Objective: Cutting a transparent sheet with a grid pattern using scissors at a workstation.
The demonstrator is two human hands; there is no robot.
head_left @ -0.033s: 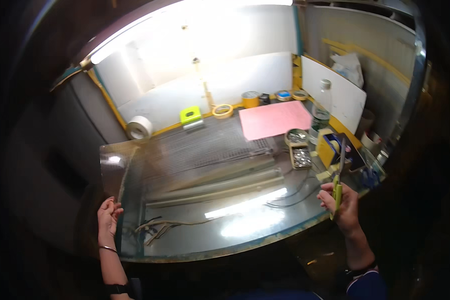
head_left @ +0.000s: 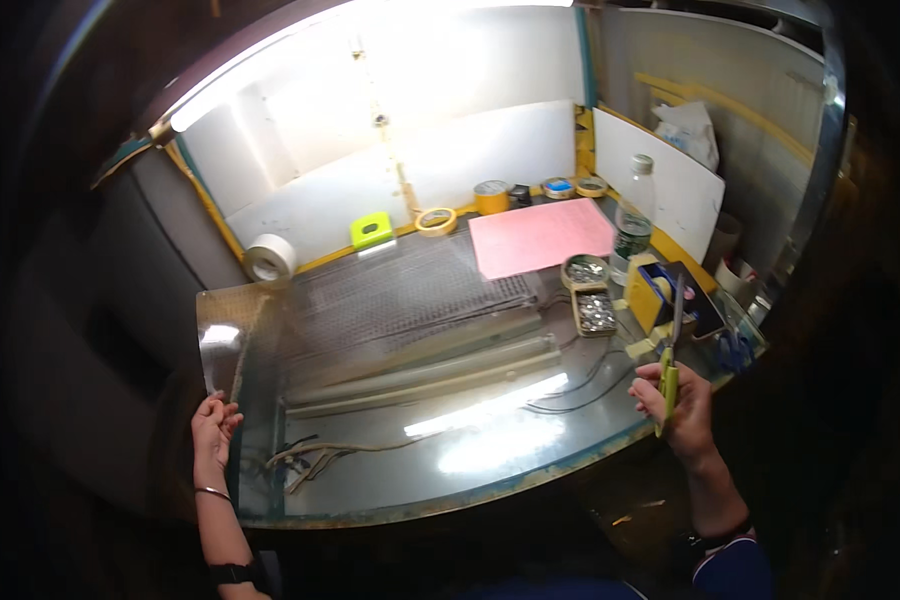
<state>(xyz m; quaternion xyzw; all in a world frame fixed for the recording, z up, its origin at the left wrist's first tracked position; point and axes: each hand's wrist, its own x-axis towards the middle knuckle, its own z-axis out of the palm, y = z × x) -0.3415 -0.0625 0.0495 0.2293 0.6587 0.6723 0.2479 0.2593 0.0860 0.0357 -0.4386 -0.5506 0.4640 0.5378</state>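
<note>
My left hand [head_left: 213, 425] grips the near left corner of a large clear plastic sheet [head_left: 232, 345] that lies over the glossy worktable [head_left: 490, 470]; the sheet's left edge curls upward. At the table's right edge, my right hand [head_left: 682, 405] holds a green-handled tool [head_left: 668, 385] upright, its long metal blade pointing up toward a yellow and blue box [head_left: 655, 292]. Whether the tool is a pair of scissors I cannot tell.
Wire mesh [head_left: 400, 290] and long pale tubes [head_left: 420, 368] lie mid-table, with loose wires [head_left: 315, 458] at the front left. Behind are a pink sheet [head_left: 540, 238], a white tape roll [head_left: 269, 258], a green dispenser [head_left: 371, 230], a plastic bottle [head_left: 632, 225] and trays of small metal parts [head_left: 596, 312].
</note>
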